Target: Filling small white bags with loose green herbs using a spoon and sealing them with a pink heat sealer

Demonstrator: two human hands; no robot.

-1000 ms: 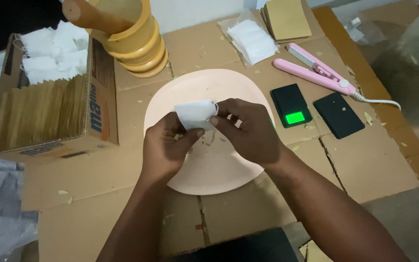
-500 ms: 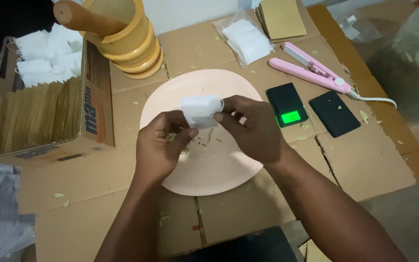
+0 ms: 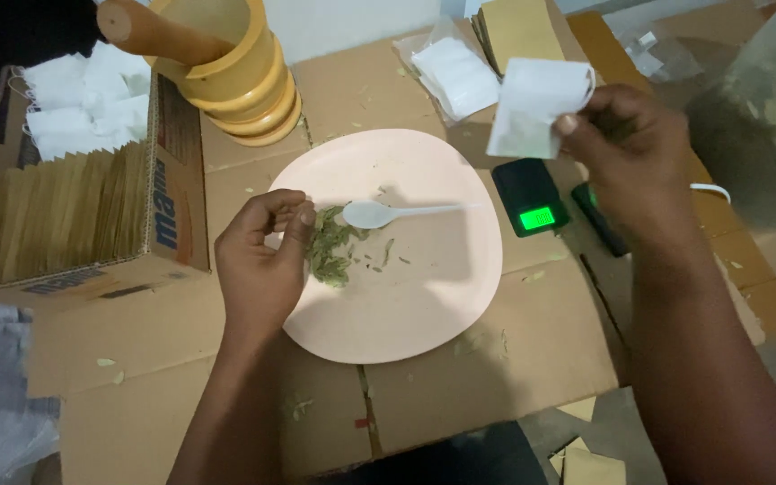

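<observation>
Hands apart: right hand (image 3: pixel 626 148) pinches white pouch (image 3: pixel 532 108), left hand (image 3: pixel 262 256) pinches herbs (image 3: pixel 330 251).

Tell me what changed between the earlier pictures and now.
The right hand has carried the white sachet off the pink plate toward the small scale. The left hand let go of it and now pinches at the dried green leaves beside the white spoon. The plate, the cardboard box and the yellow mortar stayed put.
</observation>
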